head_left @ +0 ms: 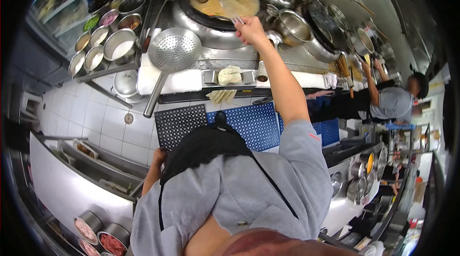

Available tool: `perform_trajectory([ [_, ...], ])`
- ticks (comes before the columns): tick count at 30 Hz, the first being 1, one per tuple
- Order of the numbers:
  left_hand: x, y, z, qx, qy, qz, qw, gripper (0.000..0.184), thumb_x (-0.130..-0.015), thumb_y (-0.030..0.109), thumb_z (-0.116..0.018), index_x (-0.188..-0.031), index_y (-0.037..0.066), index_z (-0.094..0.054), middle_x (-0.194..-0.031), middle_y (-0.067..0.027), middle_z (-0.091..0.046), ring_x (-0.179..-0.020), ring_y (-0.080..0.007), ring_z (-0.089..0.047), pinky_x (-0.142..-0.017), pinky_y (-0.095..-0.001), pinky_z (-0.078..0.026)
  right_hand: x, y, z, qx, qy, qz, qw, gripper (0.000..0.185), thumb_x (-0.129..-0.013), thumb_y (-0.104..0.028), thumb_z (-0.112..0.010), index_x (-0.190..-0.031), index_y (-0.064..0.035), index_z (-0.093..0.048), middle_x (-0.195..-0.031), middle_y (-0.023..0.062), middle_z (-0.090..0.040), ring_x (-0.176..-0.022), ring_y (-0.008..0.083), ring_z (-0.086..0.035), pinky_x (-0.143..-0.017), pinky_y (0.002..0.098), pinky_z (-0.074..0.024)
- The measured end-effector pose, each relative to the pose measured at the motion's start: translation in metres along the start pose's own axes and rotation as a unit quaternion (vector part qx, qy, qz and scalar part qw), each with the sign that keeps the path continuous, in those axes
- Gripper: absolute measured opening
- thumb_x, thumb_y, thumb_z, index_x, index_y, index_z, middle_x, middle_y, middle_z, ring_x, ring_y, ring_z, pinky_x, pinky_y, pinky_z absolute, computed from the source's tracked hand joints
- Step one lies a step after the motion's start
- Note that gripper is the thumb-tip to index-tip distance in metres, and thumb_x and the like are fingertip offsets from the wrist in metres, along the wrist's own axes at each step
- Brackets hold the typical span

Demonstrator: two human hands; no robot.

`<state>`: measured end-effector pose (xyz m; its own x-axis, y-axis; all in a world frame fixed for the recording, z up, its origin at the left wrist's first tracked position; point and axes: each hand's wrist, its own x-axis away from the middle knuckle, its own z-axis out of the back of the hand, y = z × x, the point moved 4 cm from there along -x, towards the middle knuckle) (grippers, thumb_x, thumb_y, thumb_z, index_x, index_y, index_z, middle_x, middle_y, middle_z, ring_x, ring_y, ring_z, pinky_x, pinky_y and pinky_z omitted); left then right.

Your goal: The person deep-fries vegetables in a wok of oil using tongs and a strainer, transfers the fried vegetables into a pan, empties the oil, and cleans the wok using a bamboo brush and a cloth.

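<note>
Metal tubs point(120, 58) of ingredients stand at left. The left hand point(158, 157) is low beside the black apron point(199, 150); how its fingers stand, I cannot tell. Next comes a strainer point(174, 50), then the wok point(209, 21) with yellowish food point(245, 0); at its near edge the right hand point(250, 30) pinches a pale, blurred handle point(231, 13).

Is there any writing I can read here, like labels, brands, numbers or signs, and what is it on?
None that I can read.
Red marking on the wearer's grey right sleeve: looks like lettering, but too small and blurred to make out.
Any print in the far background at right is also too blurred to read.
</note>
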<state>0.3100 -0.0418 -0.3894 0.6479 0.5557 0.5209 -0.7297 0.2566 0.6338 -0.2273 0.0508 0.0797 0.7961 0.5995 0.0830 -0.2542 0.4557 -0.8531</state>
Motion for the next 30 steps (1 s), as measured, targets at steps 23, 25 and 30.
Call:
perform_trajectory([
  [23,-0.022,0.09,0.05,0.008,-0.118,0.027,0.993,0.023,-0.085,0.01,-0.052,-0.102,0.002,-0.065,-0.067,-0.0141,-0.066,-0.048,-0.0212,-0.063,-0.04,-0.0329,-0.051,0.038,0.043,0.131,0.025,0.161,-0.025,0.986,0.038,-0.097,-0.028,-0.052,-0.128,-0.0068,-0.057,-0.06,0.0037,-0.056,-0.041,0.0085,-0.045,-0.035,0.024,-0.0339],
  [25,-0.023,0.084,0.051,0.018,-0.122,0.028,0.992,0.023,-0.084,0.01,-0.054,-0.103,0.002,-0.065,-0.067,-0.0133,-0.065,-0.048,-0.0208,-0.063,-0.039,-0.0327,-0.051,0.028,0.047,0.122,0.034,0.178,-0.001,0.983,0.041,-0.098,-0.031,-0.048,-0.131,-0.0062,-0.054,-0.059,0.0059,-0.057,-0.04,0.0098,-0.047,-0.034,0.0248,-0.0356],
  [30,-0.011,0.087,0.066,0.05,-0.062,0.036,0.996,0.021,-0.082,0.011,-0.059,-0.099,0.001,-0.065,-0.069,-0.0115,-0.065,-0.049,-0.0186,-0.062,-0.041,-0.0327,-0.051,0.0,0.081,0.1,-0.044,0.143,-0.06,0.987,0.038,-0.101,-0.031,-0.041,-0.131,-0.0097,-0.052,-0.059,0.0063,-0.056,-0.039,0.0112,-0.046,-0.033,0.025,-0.0352],
])
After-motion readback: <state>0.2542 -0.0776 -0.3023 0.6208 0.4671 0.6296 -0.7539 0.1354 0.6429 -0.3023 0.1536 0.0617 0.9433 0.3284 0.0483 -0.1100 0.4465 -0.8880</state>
